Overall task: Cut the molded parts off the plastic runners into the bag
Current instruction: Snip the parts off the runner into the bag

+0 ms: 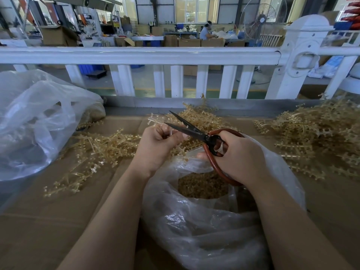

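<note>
My left hand (158, 146) pinches a translucent plastic runner (155, 120) with small molded parts on its branches, held above the clear plastic bag (198, 227). My right hand (237, 155) grips black-bladed scissors (187, 127) with red-brown loop handles; the blades are parted around the runner just beyond my left fingers. The bag's mouth is open beneath both hands and holds a heap of small yellowish cut parts (202, 185).
Loose yellowish runners lie in piles on the cardboard-covered table (48, 221): one left of my hands (97, 149), one behind the scissors (202, 115), a large one at right (319, 133). A second clear bag (35, 121) sits at far left. A white railing (136, 55) borders the table's far side.
</note>
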Tool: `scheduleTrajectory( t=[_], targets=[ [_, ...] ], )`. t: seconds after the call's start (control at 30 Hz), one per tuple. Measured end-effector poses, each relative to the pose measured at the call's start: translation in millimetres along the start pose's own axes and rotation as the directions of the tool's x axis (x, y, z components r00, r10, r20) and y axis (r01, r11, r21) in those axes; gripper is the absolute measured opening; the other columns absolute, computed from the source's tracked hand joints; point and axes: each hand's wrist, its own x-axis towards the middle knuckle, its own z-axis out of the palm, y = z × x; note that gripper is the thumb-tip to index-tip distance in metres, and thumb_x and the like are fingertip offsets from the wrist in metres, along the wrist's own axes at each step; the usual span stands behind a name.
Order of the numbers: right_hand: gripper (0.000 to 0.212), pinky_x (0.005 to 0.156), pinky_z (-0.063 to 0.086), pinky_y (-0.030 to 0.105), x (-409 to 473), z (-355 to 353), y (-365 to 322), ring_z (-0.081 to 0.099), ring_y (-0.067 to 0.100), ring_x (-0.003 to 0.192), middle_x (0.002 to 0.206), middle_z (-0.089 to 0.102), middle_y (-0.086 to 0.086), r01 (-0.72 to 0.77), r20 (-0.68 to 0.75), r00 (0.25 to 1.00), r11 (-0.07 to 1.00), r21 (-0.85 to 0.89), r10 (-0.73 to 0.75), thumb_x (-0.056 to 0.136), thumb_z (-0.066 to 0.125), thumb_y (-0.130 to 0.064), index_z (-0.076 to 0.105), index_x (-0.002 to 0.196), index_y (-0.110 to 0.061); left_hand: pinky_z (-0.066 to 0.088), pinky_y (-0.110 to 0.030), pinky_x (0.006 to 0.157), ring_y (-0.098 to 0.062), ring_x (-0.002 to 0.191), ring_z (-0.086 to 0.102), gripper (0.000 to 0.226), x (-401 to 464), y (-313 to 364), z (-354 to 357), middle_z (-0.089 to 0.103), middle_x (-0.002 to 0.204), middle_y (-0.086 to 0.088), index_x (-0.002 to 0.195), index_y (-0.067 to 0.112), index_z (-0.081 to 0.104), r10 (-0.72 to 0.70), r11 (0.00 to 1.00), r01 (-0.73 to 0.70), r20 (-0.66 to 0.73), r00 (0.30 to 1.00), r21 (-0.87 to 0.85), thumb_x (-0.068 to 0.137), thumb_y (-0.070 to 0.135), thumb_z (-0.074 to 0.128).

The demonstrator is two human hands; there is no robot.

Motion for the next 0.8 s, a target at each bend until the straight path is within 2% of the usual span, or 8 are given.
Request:
scheduleTrajectory(
  t=[0.17, 0.23, 0.43, 0.5, 0.63, 0.7, 0.73, 0.8],
  targets=[
    [0.043, 0.059, 0.026, 0.008, -0.1, -1.8, -1.9, 0.039, -0.014, 0.062, 0.063, 0.038, -0.032, 0.011, -0.004, 1.0, 1.0, 0.006, -0.011, 0.073, 0.048, -0.083, 0.047, 0.083, -0.042, 0.04, -0.012, 0.052, -0.006, 0.052, 0.047, 0.032, 1.5, -1.4, -0.9, 0.059, 0.056, 0.012, 0.088, -0.021, 0.062, 0.023, 0.999, -0.023, 0.0, 1.0, -0.038, 0.087, 0.009, 0.072],
    [0.043, 0.059, 0.027, 0.008, -0.6, -2.0, -1.8, 0.039, -0.014, 0.063, 0.064, 0.037, -0.033, 0.014, -0.005, 1.0, 1.0, 0.007, -0.014, 0.073, 0.047, -0.084, 0.047, 0.082, -0.042, 0.04, -0.012, 0.052, -0.006, 0.054, 0.048, 0.033, 1.9, -2.3, -1.3, 0.06, 0.058, 0.011, 0.088, -0.022, 0.06, 0.039, 0.999, -0.039, 0.011, 0.999, -0.036, 0.088, 0.009, 0.071],
    [0.039, 0.058, 0.023, 0.005, -0.4, 1.3, -1.5, 0.04, -0.013, 0.06, 0.063, 0.037, -0.032, 0.0, -0.016, 1.0, 1.0, -0.015, 0.0, 0.075, 0.06, -0.077, 0.049, 0.079, -0.039, 0.043, -0.01, 0.052, 0.002, 0.054, 0.055, 0.023, 0.4, -1.7, -2.1, 0.065, 0.06, 0.013, 0.087, -0.02, 0.064, 0.034, 0.999, -0.033, 0.024, 0.999, -0.037, 0.089, 0.002, 0.068],
    [0.04, 0.058, 0.023, 0.004, -0.4, 2.1, -2.4, 0.039, -0.014, 0.059, 0.064, 0.038, -0.031, -0.001, -0.015, 1.0, 1.0, -0.016, 0.001, 0.074, 0.058, -0.078, 0.049, 0.078, -0.039, 0.047, -0.015, 0.059, -0.005, 0.061, 0.06, 0.027, -0.9, 1.4, -2.9, 0.069, 0.068, 0.003, 0.087, -0.022, 0.062, 0.027, 0.998, -0.026, 0.014, 1.0, -0.061, 0.087, 0.004, 0.069],
    [0.051, 0.056, 0.024, 0.004, -0.7, 2.3, -1.8, 0.042, -0.011, 0.057, 0.061, 0.04, -0.03, -0.01, 0.006, 1.0, 1.0, -0.011, 0.01, 0.07, 0.046, -0.088, 0.049, 0.075, -0.037, 0.049, -0.035, 0.077, -0.034, 0.077, 0.06, 0.035, -1.4, 3.9, -3.9, 0.066, 0.086, -0.032, 0.087, -0.017, 0.065, 0.039, 0.995, -0.038, 0.003, 0.999, -0.097, 0.083, 0.017, 0.072],
    [0.056, 0.054, 0.027, 0.007, 0.2, 3.3, -1.8, 0.045, -0.008, 0.057, 0.059, 0.045, -0.025, -0.015, 0.017, 1.0, 1.0, -0.016, 0.015, 0.07, 0.043, -0.09, 0.051, 0.072, -0.035, 0.049, -0.038, 0.08, -0.042, 0.08, 0.061, 0.038, -1.3, 2.6, -4.2, 0.066, 0.089, -0.034, 0.087, -0.015, 0.067, 0.04, 0.994, -0.039, 0.01, 0.999, -0.097, 0.081, 0.023, 0.073],
    [0.057, 0.054, 0.028, 0.008, 0.6, 3.7, -1.7, 0.046, -0.006, 0.057, 0.059, 0.047, -0.023, -0.015, 0.02, 1.0, 1.0, -0.015, 0.016, 0.07, 0.042, -0.091, 0.052, 0.071, -0.034, 0.051, -0.036, 0.08, -0.04, 0.08, 0.062, 0.038, -1.1, 2.2, -4.5, 0.067, 0.089, -0.031, 0.086, -0.013, 0.067, 0.04, 0.994, -0.038, 0.012, 0.999, -0.098, 0.08, 0.024, 0.073],
    [0.057, 0.053, 0.028, 0.009, 0.4, 3.4, -1.4, 0.047, -0.005, 0.057, 0.06, 0.048, -0.023, -0.011, 0.019, 1.0, 1.0, -0.013, 0.011, 0.07, 0.041, -0.091, 0.052, 0.072, -0.035, 0.053, -0.028, 0.077, -0.025, 0.079, 0.066, 0.036, -0.5, 0.6, -5.3, 0.071, 0.086, -0.022, 0.085, -0.011, 0.069, 0.03, 0.995, -0.027, 0.025, 0.999, -0.098, 0.079, 0.025, 0.073]
  ],
)
